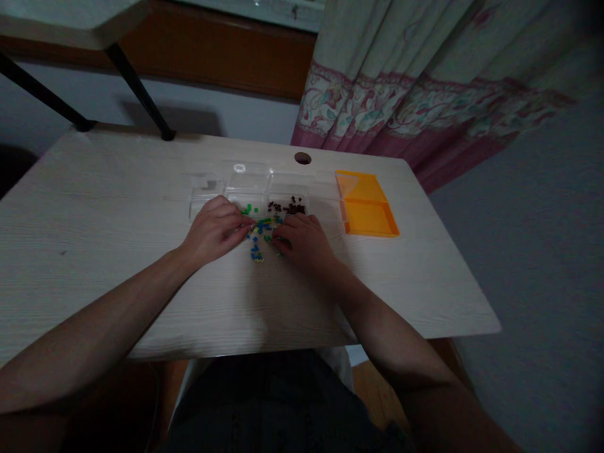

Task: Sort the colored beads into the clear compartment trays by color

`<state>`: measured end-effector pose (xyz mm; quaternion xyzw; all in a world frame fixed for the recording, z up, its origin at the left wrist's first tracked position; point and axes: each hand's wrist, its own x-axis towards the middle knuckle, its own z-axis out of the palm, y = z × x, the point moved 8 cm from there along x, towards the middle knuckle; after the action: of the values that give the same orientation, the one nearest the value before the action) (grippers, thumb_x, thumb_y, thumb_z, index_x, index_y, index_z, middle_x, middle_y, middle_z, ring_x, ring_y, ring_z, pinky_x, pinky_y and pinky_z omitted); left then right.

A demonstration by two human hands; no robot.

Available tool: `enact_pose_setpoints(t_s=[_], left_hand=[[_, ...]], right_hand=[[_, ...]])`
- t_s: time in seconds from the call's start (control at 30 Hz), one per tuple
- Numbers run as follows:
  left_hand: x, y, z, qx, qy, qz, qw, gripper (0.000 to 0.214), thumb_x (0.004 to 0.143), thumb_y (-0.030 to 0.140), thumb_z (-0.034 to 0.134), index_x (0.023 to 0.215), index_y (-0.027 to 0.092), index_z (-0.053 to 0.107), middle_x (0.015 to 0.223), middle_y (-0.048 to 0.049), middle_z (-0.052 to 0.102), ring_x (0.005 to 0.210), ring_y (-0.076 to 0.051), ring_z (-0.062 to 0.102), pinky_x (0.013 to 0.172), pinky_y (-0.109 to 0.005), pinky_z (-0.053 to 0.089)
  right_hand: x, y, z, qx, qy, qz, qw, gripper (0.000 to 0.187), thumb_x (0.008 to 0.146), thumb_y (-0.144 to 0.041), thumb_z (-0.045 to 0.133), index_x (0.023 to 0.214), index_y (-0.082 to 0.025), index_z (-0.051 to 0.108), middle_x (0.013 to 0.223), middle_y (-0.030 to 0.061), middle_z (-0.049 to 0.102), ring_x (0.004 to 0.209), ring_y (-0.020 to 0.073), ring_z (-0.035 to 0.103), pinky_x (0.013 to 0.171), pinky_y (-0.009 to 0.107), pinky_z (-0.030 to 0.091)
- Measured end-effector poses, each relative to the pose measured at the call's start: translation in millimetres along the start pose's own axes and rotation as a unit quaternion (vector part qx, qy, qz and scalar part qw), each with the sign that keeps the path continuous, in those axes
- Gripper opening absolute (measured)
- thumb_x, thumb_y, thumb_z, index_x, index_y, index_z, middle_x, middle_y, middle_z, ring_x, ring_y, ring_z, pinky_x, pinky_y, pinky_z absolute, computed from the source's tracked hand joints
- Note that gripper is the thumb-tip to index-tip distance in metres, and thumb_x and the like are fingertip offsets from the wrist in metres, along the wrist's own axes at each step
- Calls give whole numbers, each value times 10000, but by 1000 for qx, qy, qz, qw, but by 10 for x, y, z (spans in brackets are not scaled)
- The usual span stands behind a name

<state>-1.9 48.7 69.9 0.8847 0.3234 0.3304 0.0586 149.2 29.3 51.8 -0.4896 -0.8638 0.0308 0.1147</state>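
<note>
A loose pile of tiny blue, green and yellow pieces [256, 248], which look like small building bricks, lies on the table between my hands. My left hand [217, 228] reaches in from the left, thumb and forefinger pinched at the pile's edge; anything between them is too small to name. On the other side, my right hand [304, 242] has its fingers curled down over the pile, and what they hold is hidden. Behind the hands stand clear plastic boxes. One clear box [246, 182] has green pieces [249, 209] at its front, and another [287, 184] has dark brown pieces [295, 207].
An orange two-part box [370, 217] lies to the right on the pale wooden table [377, 283]. A cable hole [302, 158] sits near the back edge. Black shelf legs [141, 94] stand at the back left, and a patterned curtain [377, 113] hangs behind.
</note>
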Motion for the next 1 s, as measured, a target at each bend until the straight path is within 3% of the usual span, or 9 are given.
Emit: enact_pose_setpoints(t_s=[0.77, 1.0], left_hand=[[-5, 1, 11, 8, -3, 1, 1000, 213, 905, 353, 583, 941, 209, 736, 790, -40, 658, 785, -189, 571, 771, -350, 463], [2, 53, 47, -10, -20, 35, 999, 213, 916, 339, 581, 962, 191, 726, 810, -39, 667, 797, -181, 577, 793, -344, 457]], right_hand=[[3, -59, 10, 5, 0, -25, 1000, 198, 939, -299, 550, 899, -214, 724, 946, 67, 671, 960, 224, 532, 836, 355, 341], [7, -36, -23, 70, 61, -37, 995, 145, 906, -291, 613, 909, -216, 737, 905, 51, 680, 907, 197, 557, 830, 333, 371]])
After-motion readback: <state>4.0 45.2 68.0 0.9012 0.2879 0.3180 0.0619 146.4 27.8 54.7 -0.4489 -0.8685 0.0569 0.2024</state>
